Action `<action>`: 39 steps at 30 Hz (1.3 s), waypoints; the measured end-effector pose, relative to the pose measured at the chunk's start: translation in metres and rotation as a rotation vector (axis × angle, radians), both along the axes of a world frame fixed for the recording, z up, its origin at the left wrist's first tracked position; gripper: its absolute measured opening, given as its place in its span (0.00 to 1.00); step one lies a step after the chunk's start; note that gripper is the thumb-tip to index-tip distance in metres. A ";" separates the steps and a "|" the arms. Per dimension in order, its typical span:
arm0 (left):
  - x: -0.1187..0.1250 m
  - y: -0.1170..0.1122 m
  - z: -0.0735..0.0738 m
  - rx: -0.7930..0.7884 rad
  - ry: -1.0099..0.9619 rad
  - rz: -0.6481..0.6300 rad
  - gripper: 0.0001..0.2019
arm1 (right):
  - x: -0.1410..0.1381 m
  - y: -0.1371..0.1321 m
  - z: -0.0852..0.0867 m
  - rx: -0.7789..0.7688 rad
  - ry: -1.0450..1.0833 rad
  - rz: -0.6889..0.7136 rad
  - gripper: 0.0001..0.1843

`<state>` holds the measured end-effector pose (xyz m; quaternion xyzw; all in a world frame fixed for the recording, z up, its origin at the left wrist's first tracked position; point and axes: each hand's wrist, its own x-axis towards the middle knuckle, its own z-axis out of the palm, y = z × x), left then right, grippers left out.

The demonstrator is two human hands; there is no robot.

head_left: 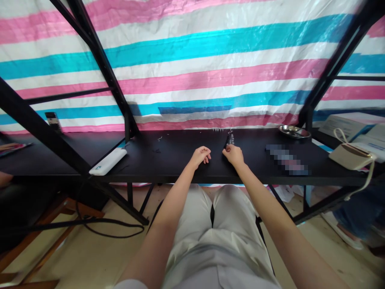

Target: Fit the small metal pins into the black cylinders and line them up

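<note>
My left hand point(200, 155) rests on the black table point(168, 160) with its fingers curled loosely inward; nothing shows in it. My right hand point(233, 154) lies just to the right of it, fingers closed around the near end of a small dark object point(230, 140) with pale beads or studs on it that points away from me. Small metal bits point(218, 130) lie in a row near the table's far edge, behind the hands. My forearms reach out over my lap in pale trousers.
A white power bank point(108, 161) lies at the left of the table, with a black cable point(111, 224) hanging to the floor. A steel dish point(294, 131) sits at the back right, beside a beige bag point(351, 155) and boxes point(351, 124). Black frame struts point(102, 64) cross in front of a striped tarp.
</note>
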<state>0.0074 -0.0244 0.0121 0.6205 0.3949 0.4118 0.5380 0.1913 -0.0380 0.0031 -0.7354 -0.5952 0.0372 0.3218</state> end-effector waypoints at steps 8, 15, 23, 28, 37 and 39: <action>0.000 0.000 0.000 0.014 0.000 -0.007 0.05 | 0.002 0.002 -0.002 -0.009 -0.021 0.017 0.10; 0.000 0.001 -0.001 0.018 -0.003 -0.007 0.05 | 0.004 -0.005 -0.001 -0.017 -0.082 0.044 0.12; 0.001 -0.001 0.000 0.018 0.002 -0.010 0.05 | 0.011 -0.016 -0.001 -0.119 -0.104 -0.134 0.16; 0.001 -0.003 0.003 0.007 0.019 0.002 0.05 | 0.012 -0.014 -0.001 -0.149 -0.117 -0.175 0.18; 0.004 0.001 -0.006 0.164 0.195 0.074 0.01 | 0.012 -0.014 -0.002 -0.173 -0.100 -0.182 0.19; 0.004 0.002 -0.009 0.298 0.317 0.113 0.02 | 0.011 -0.014 -0.002 -0.170 -0.099 -0.182 0.19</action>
